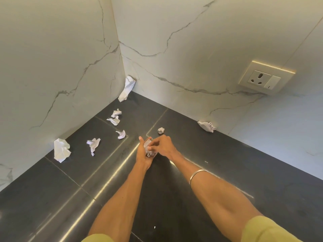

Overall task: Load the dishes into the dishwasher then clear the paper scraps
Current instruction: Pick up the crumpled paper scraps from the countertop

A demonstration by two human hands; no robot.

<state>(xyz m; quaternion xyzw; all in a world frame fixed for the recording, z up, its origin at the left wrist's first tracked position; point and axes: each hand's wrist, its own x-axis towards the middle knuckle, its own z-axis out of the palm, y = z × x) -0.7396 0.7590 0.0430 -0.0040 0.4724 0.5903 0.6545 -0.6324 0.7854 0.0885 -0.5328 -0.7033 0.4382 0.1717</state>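
My left hand (142, 152) is cupped palm-up over the dark countertop (201, 151) with crumpled paper scraps (148, 148) in it. My right hand (163, 144) presses its fingertips onto that same wad. Several other white scraps lie on the counter: a small ball (161, 130) just beyond my hands, a twisted scrap (121, 134), a pair (115, 117) farther back, one (93, 144) to the left, a large one (61, 150) against the left wall, a long one (127, 88) in the corner, and one (207, 126) by the right wall.
Marble-patterned walls (192, 41) meet in a corner behind the counter. A wall socket with a switch (264, 78) sits on the right wall. A tiny white fleck (154, 227) lies on the counter near me. No dishes or dishwasher are in view.
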